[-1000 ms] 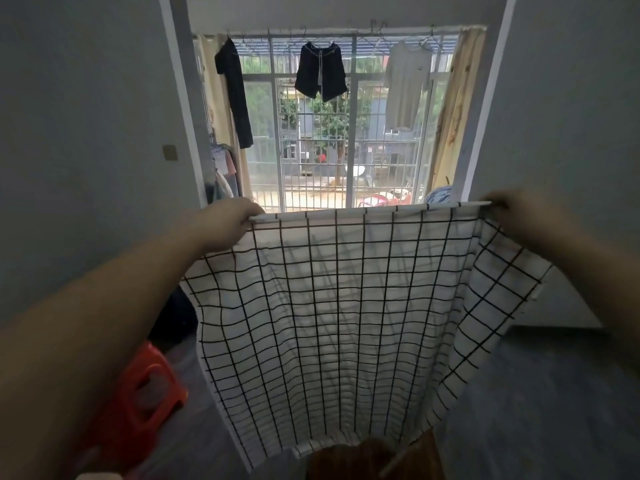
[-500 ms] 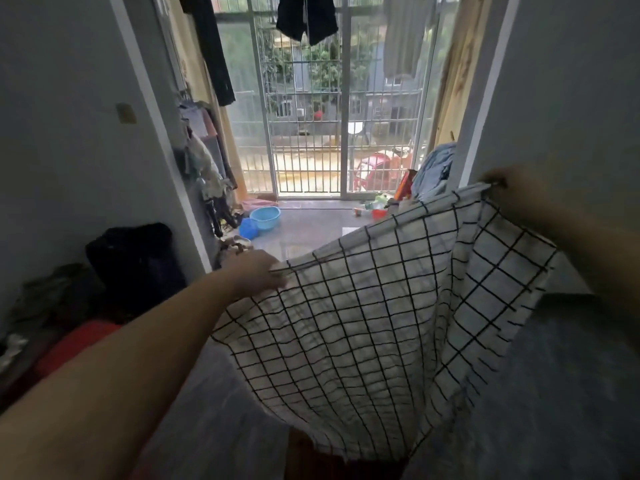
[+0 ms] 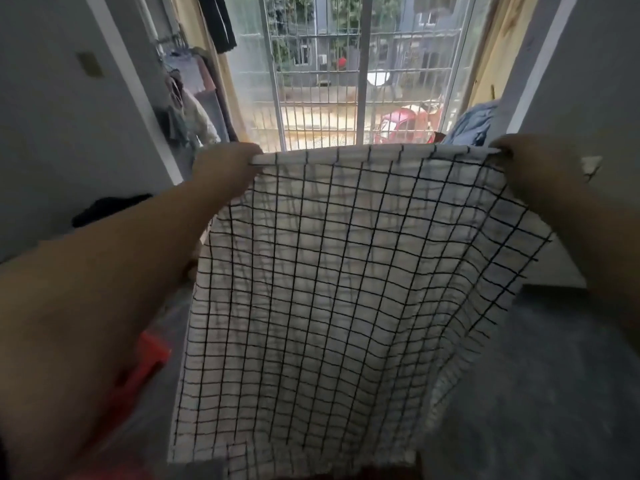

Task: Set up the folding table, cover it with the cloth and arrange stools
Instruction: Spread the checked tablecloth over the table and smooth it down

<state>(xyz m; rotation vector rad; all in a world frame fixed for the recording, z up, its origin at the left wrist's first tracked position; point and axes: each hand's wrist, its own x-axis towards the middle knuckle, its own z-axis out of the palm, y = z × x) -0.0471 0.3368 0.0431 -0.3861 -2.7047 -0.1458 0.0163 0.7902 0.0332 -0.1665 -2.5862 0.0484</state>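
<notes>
Holding the cloth point(image 3: 329, 271) up by its top edge: left hand point(image 3: 225, 164) grips the left end, right hand point(image 3: 523, 161) grips near the right end, fingers curled round the hem. White, black grid, it hangs stretched between the hands and drops below them. Red stool point(image 3: 145, 368) on the floor under the left forearm. Dark strip point(image 3: 381, 474) under the cloth's lower edge, possibly the desk, mostly hidden. Barred window point(image 3: 360, 81) beyond the hands.

grey wall point(image 3: 52, 140) | barred window point(image 3: 360, 81), daylight behind | grey floor point(image 3: 540, 393) | dark garment point(image 3: 218, 22) hanging top-left
</notes>
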